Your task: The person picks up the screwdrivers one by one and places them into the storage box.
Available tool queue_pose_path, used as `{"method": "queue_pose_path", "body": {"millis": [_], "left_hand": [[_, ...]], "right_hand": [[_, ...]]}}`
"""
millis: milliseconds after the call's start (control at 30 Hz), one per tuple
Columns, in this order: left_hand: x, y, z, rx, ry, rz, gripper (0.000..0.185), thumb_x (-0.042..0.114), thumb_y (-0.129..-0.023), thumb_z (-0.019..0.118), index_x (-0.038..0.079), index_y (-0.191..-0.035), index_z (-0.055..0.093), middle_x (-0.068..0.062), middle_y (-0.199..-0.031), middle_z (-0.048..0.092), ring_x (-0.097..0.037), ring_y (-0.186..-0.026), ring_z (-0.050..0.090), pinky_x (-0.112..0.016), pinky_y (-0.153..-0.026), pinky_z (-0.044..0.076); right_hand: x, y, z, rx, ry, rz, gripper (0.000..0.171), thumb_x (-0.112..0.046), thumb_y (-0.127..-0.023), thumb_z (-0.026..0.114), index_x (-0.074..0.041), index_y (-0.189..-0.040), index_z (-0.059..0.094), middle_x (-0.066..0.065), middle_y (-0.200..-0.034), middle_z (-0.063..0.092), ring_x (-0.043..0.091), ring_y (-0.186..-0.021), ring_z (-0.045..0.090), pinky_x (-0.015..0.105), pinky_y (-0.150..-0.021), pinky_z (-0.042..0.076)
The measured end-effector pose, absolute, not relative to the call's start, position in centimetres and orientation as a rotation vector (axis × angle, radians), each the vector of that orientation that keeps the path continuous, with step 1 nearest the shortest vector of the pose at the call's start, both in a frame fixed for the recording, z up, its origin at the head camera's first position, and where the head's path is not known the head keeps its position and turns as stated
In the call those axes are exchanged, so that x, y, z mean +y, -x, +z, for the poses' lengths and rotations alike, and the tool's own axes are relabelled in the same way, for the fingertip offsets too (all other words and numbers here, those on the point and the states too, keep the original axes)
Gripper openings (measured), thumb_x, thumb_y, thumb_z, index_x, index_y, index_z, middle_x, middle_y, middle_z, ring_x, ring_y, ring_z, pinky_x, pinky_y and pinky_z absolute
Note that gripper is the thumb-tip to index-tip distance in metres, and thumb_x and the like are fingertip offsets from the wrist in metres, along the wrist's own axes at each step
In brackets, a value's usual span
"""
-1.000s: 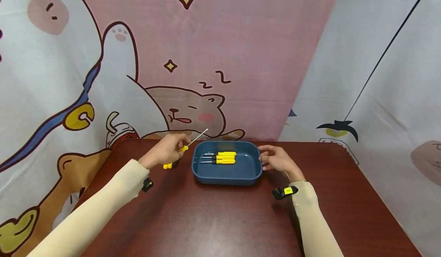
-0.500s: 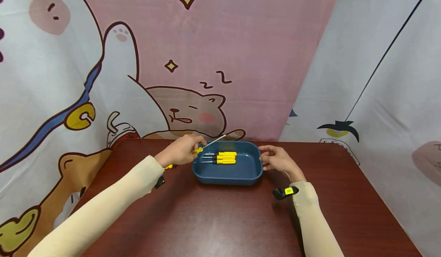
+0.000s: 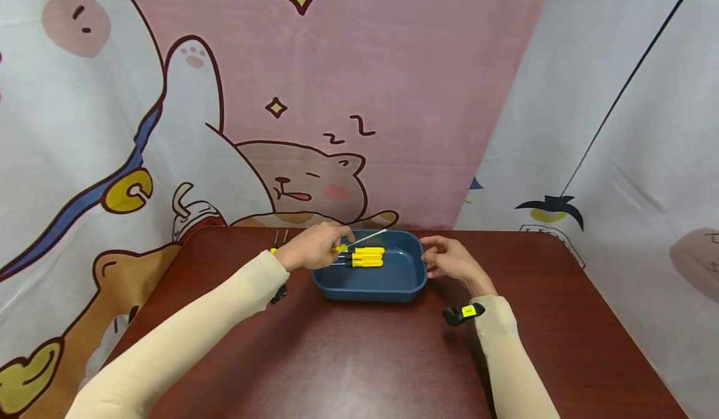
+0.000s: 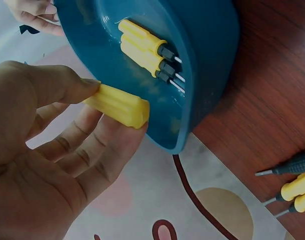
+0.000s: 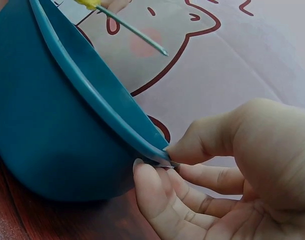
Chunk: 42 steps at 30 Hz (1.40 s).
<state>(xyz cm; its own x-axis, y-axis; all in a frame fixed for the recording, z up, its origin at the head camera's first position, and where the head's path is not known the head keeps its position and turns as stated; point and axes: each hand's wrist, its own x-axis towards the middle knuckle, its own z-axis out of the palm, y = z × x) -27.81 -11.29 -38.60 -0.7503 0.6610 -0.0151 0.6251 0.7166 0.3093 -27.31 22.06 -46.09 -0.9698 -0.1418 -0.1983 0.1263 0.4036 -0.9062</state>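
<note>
Three yellow-handled screwdrivers (image 3: 362, 257) lie in the blue tray (image 3: 393, 288) mid-table; left hand (image 3: 311, 247) fingers pinch a fourth screwdriver (image 4: 120, 105) over it, needing lowering and release. Right hand (image 3: 449, 261) fingers pinch the tray's rim.

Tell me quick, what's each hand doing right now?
Left hand: holding a yellow-handled screwdriver over the blue tray.
Right hand: pinching the tray's rim.

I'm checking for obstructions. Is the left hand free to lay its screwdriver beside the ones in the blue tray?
Probably yes: the left hand holds the screwdriver over the open tray, nothing between.
</note>
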Motion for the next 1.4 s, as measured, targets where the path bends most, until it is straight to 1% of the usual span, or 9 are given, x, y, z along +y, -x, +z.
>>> {"method": "queue_pose_path", "body": {"millis": [133, 267, 400, 633, 833, 933, 1100, 1267, 1400], "left_hand": [[-10.5, 28.1, -38.7, 2.785, -1.046, 0.386, 0.042, -0.001, -0.091, 0.065, 0.013, -0.131, 0.066, -0.004, -0.09, 0.06, -0.017, -0.074, 0.051, -0.028, -0.063, 0.043], [-9.7, 28.4, -39.0, 2.773, -1.023, 0.292, 0.043, 0.002, -0.093, 0.065, 0.017, -0.134, 0.065, -0.004, -0.109, 0.066, -0.016, -0.085, 0.058, -0.028, -0.071, 0.051], [-9.1, 28.8, -39.2, 2.745, -1.005, 0.219, 0.046, 0.003, -0.094, 0.065, 0.02, -0.136, 0.064, -0.004, -0.12, 0.067, -0.016, -0.094, 0.062, -0.031, -0.08, 0.057], [-8.3, 29.7, -39.8, 2.696, -1.047, 0.134, 0.048, -0.001, -0.092, 0.061, 0.021, -0.134, 0.066, -0.003, -0.118, 0.068, -0.017, -0.091, 0.061, -0.03, -0.079, 0.055], [-7.7, 30.5, -40.7, 2.637, -1.071, 0.084, 0.052, -0.005, -0.089, 0.062, 0.02, -0.134, 0.066, -0.003, -0.129, 0.068, -0.017, -0.105, 0.065, -0.034, -0.093, 0.058], [-7.3, 30.7, -41.1, 2.619, -1.073, 0.035, 0.053, -0.006, -0.088, 0.064, 0.019, -0.134, 0.066, -0.003, -0.132, 0.068, -0.018, -0.106, 0.065, -0.036, -0.096, 0.058], [-6.6, 30.8, -41.5, 2.592, -1.067, -0.03, 0.051, -0.005, -0.089, 0.065, 0.02, -0.134, 0.066, -0.002, -0.135, 0.066, -0.017, -0.105, 0.063, -0.036, -0.098, 0.057], [-6.1, 30.9, -41.8, 2.588, -1.063, -0.059, 0.052, -0.005, -0.09, 0.066, 0.022, -0.135, 0.066, -0.002, -0.134, 0.067, -0.016, -0.102, 0.062, -0.035, -0.095, 0.057], [-6.0, 30.8, -41.9, 2.563, -1.059, -0.071, 0.052, -0.005, -0.09, 0.066, 0.021, -0.134, 0.065, -0.004, -0.132, 0.067, -0.016, -0.096, 0.06, -0.033, -0.092, 0.057]], "right_hand": [[22.1, 27.3, -46.0, 2.413, 0.014, -1.595, 0.048, -0.008, -0.097, 0.063, -0.003, -0.144, 0.052, 0.019, -0.109, 0.065, 0.021, -0.079, 0.066, 0.035, -0.07, 0.065], [22.1, 27.3, -46.1, 2.408, 0.019, -1.605, 0.047, -0.007, -0.097, 0.062, -0.004, -0.143, 0.052, 0.021, -0.109, 0.065, 0.021, -0.078, 0.066, 0.036, -0.07, 0.065], [22.1, 27.4, -46.2, 2.395, 0.035, -1.615, 0.047, -0.005, -0.097, 0.064, -0.002, -0.143, 0.052, 0.022, -0.11, 0.065, 0.02, -0.077, 0.068, 0.037, -0.071, 0.065], [22.1, 27.2, -45.9, 2.38, 0.066, -1.632, 0.049, -0.005, -0.098, 0.064, 0.001, -0.144, 0.051, 0.025, -0.112, 0.065, 0.02, -0.077, 0.068, 0.036, -0.07, 0.065], [22.1, 27.2, -45.7, 2.379, 0.068, -1.634, 0.049, -0.005, -0.098, 0.064, 0.001, -0.144, 0.05, 0.025, -0.112, 0.065, 0.02, -0.077, 0.068, 0.035, -0.07, 0.065], [22.2, 27.3, -45.9, 2.377, 0.06, -1.631, 0.049, -0.005, -0.098, 0.063, 0.001, -0.144, 0.05, 0.024, -0.111, 0.065, 0.02, -0.077, 0.069, 0.035, -0.07, 0.065], [22.3, 27.4, -46.1, 2.372, 0.053, -1.633, 0.048, -0.005, -0.098, 0.064, 0.0, -0.144, 0.052, 0.023, -0.111, 0.065, 0.02, -0.077, 0.07, 0.038, -0.072, 0.065], [22.2, 27.4, -46.2, 2.371, 0.047, -1.636, 0.048, -0.004, -0.097, 0.064, -0.001, -0.143, 0.052, 0.023, -0.109, 0.066, 0.02, -0.078, 0.07, 0.036, -0.071, 0.065], [22.2, 27.3, -46.1, 2.373, 0.046, -1.639, 0.048, -0.004, -0.097, 0.063, -0.001, -0.144, 0.052, 0.022, -0.109, 0.066, 0.02, -0.078, 0.069, 0.035, -0.07, 0.065]]}}
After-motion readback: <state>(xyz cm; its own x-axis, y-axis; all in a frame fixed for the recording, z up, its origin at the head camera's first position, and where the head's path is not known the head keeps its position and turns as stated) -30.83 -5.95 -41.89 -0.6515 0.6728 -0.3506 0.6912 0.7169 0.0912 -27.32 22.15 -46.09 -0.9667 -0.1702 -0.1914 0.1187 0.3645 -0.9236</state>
